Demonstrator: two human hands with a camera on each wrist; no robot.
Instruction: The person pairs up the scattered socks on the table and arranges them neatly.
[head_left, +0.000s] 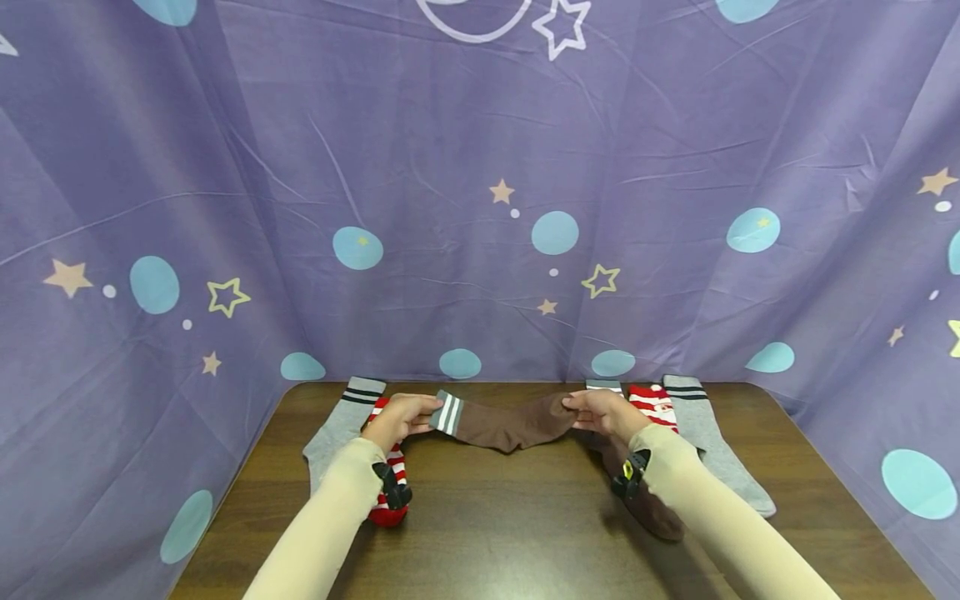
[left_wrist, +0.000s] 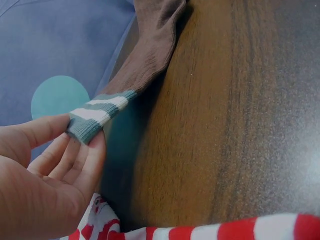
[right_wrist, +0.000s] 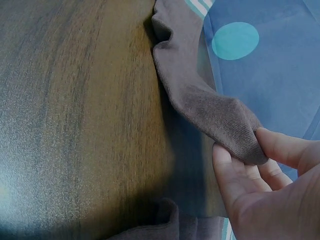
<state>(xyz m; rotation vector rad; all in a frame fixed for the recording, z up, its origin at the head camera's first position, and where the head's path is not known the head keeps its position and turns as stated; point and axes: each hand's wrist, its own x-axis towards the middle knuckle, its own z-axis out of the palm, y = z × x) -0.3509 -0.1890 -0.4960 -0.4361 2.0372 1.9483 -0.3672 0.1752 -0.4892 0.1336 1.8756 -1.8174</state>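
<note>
Between my two hands a brown sock [head_left: 510, 425] with a grey-green cuff and white stripes is held up near the table's back edge, sagging slightly in the middle. My left hand [head_left: 399, 418] pinches the striped cuff [left_wrist: 95, 117] between thumb and fingers. The toe end [right_wrist: 240, 135] is pinched by my right hand [head_left: 603, 412]. Under the left wrist lies a red and white striped sock [head_left: 388, 510]. A second brown sock [head_left: 652, 510] lies beneath the right forearm, partly hidden by it.
A grey sock [head_left: 330, 433] with black stripes lies at the table's left. On the right are another grey sock [head_left: 723, 458] and a red and white sock [head_left: 651, 402], partly covered by my arm. A purple patterned curtain [head_left: 450, 208] hangs behind the wooden table [head_left: 495, 533].
</note>
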